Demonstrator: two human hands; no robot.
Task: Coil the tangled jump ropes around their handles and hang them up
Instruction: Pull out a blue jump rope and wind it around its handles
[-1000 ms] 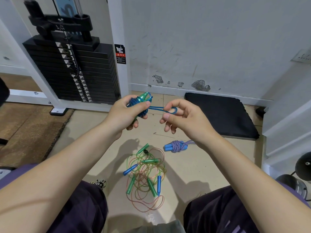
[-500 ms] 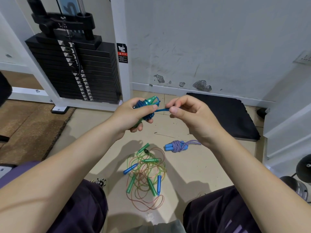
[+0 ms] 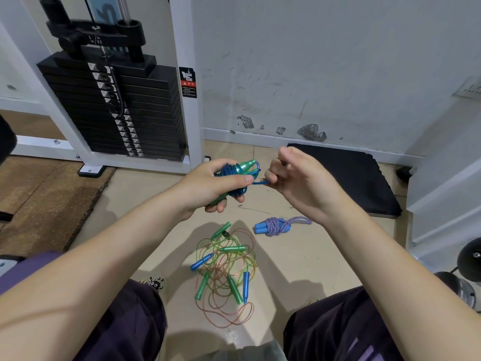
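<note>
Head view: your left hand [image 3: 208, 185] is wrapped round a blue jump rope [image 3: 233, 175] already wound onto its green handles [image 3: 244, 166], held above the floor [image 3: 299, 256] in front of the weight stack [image 3: 117, 110]. Your right hand [image 3: 299, 178] pinches the rope's last free end just beside the bundle, fingers curled on it. You look to be finishing this coil: the next move likely calls for tucking or cinching that tail under a wrap so it holds, keeping your left thumb pressed on the turns. The bundle's long axis runs from lower left to upper right, handle tips pointing up toward the wall. On the floor below, the tangled ropes [image 3: 223, 269] with green and blue handles await coiling, and a coiled purple rope [image 3: 276, 226] lies near them, its blue handles pointing left
</note>
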